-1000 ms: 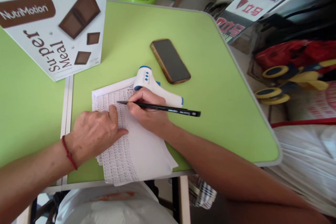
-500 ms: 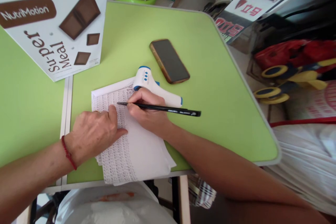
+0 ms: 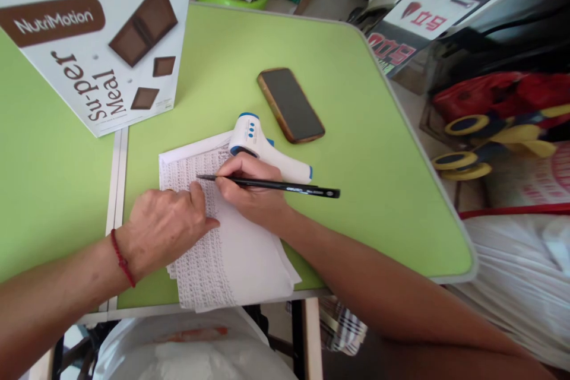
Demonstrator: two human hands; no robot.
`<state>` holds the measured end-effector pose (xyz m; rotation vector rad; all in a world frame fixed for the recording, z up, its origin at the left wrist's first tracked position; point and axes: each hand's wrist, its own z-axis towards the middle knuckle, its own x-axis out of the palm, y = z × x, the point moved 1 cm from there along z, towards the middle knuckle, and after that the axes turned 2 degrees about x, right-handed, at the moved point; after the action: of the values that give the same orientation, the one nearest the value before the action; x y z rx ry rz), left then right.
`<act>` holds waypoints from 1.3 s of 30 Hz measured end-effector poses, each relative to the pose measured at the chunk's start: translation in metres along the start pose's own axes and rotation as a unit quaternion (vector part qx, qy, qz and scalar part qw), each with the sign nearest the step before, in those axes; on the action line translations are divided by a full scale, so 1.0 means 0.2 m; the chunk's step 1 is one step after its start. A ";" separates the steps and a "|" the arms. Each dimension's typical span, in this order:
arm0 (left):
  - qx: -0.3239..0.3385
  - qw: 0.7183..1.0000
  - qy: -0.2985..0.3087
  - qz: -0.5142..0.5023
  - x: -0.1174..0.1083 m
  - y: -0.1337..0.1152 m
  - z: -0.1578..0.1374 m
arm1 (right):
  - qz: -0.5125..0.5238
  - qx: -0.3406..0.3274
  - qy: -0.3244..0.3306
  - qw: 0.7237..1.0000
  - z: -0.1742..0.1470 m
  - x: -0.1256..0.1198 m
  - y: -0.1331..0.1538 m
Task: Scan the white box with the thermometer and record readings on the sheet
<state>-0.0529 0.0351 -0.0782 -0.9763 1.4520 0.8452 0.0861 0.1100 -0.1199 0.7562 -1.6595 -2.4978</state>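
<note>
One left hand [image 3: 167,219] and one right hand [image 3: 256,202] make two, and between them there is one black pen [image 3: 307,190]. The green surface [image 3: 365,190] carries one phone [image 3: 291,104], one white handheld device [image 3: 249,133] with three blue dots [image 3: 252,130], and one carton [image 3: 80,80] printed with three chocolate pictures [image 3: 145,24] — two small, one large. The sheets of paper [image 3: 253,273] number more than one — they overlap too closely for an exact count — while the red bracelets come to one [image 3: 121,258].
</note>
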 end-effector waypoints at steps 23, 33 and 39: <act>-0.002 1.000 0.027 0.007 -0.02 0.00 0.01 | 0.006 -0.010 -0.006 1.000 0.00 0.00 0.00; -0.002 1.000 0.019 0.010 -0.01 0.01 0.00 | -0.010 -0.002 0.007 1.000 0.00 0.00 0.00; -0.005 1.000 0.023 0.014 0.00 0.00 0.00 | 0.007 -0.019 0.000 1.000 0.00 0.00 -0.01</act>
<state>-0.0532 0.0361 -0.0790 -0.9913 1.5056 0.8555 0.0868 0.1107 -0.1207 0.7388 -1.6055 -2.5127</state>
